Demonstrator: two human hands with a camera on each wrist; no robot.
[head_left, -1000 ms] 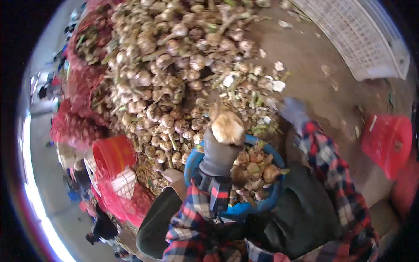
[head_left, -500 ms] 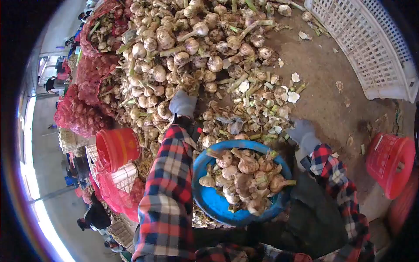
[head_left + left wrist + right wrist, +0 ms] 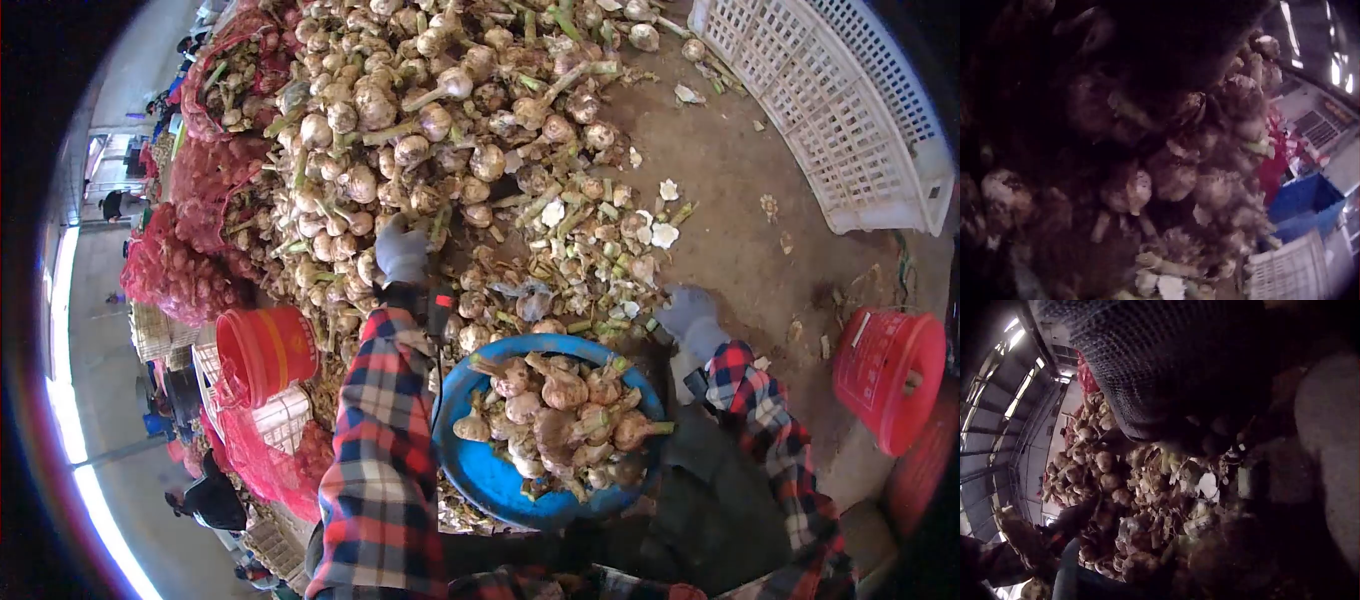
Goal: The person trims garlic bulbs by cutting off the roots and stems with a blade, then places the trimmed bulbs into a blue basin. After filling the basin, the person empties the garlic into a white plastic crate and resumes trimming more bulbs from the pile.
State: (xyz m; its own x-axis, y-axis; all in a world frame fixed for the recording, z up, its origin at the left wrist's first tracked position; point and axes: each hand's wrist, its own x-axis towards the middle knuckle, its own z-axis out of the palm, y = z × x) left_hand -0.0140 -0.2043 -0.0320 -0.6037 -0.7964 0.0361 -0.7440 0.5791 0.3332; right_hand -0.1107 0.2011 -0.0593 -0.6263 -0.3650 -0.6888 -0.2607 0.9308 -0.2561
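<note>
My gloved left hand [image 3: 402,252] reaches into the heap of garlic bulbs [image 3: 365,105]. Its fingertips are among bulbs and stems, partly hidden; I cannot tell whether they grip one. The left wrist view is dark, with garlic bulbs [image 3: 1172,178] close by. My gloved right hand [image 3: 692,318] is low beside the blue basin [image 3: 480,478], near loose trimmings. Its grey knitted glove [image 3: 1147,369] fills the top of the right wrist view, the fingers lost in shadow. Inside the basin, garlic bulbs with short stems [image 3: 562,388] are piled up.
Peel and cut stems [image 3: 600,235] litter the floor beyond the basin. A white plastic crate [image 3: 830,110] stands at upper right, and a red bucket [image 3: 888,375] lies at the right. Another red bucket [image 3: 265,352] and red mesh sacks [image 3: 180,265] are at the left.
A second ago my left hand held a large pale garlic bulb over the basin. Since then it has moved forward and left into the heap, without that bulb. My right hand has stayed beside the basin.
</note>
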